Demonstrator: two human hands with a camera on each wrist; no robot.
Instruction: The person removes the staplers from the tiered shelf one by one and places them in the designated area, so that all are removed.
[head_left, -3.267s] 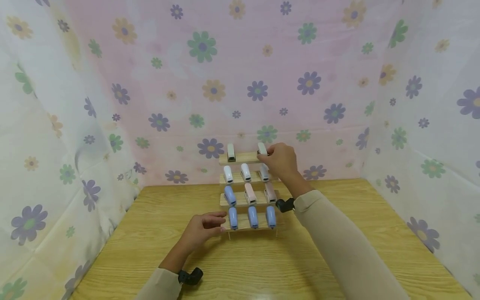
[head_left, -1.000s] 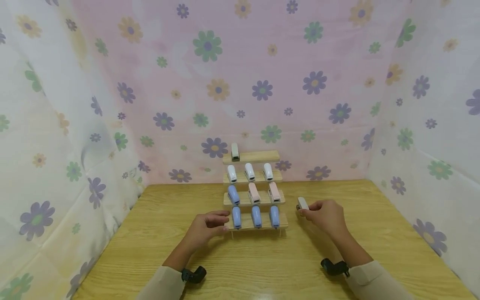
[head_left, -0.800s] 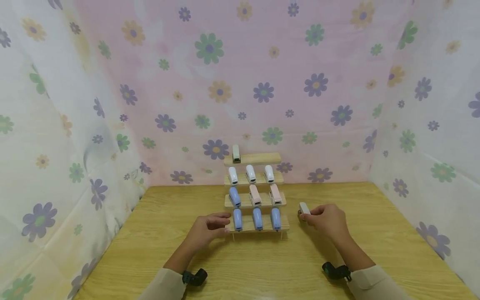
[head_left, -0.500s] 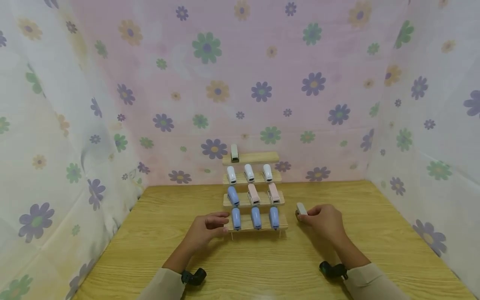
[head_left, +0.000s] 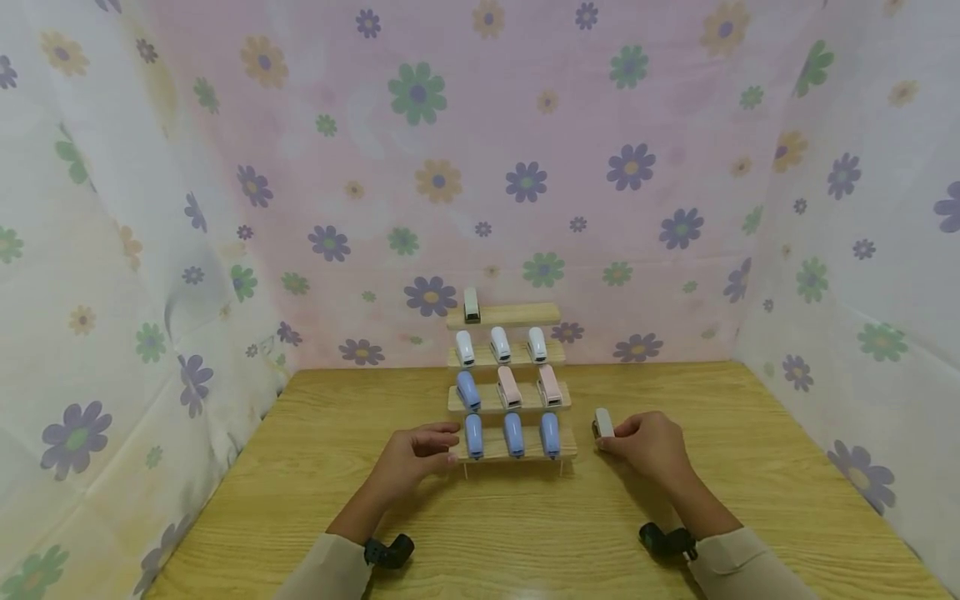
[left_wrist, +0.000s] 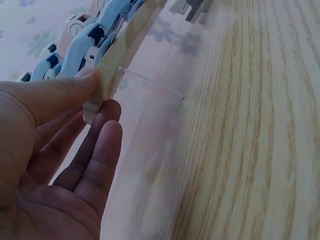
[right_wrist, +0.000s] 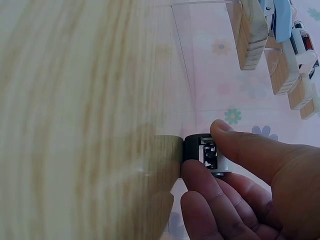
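A wooden tiered display rack (head_left: pixel 570 443) holds small staplers in rows. My left hand (head_left: pixel 411 454) grips the left end of its lowest step, thumb on the wood and fingers curled beneath, as the left wrist view shows. To the right of the rack, my right hand (head_left: pixel 651 446) pinches a white mini stapler (head_left: pixel 603 423) between thumb and fingers. In the right wrist view this stapler's black base (right_wrist: pixel 191 148) is right at the tabletop. One white stapler (head_left: pixel 471 305) stands at the left of the top step.
Below the top step are white staplers (head_left: pixel 500 345), then a blue one (head_left: pixel 468 390) beside pink ones (head_left: pixel 508 387), then blue ones (head_left: pixel 513 435) on the lowest step. Clear legs carry the rack on the wood-grain table (head_left: pixel 480 533). Flowered cloth (head_left: pixel 480 125) hangs around the table.
The right hand has taken the white stapler from the top step's right end and brought it down to the table right of the rack. The left hand keeps its place.
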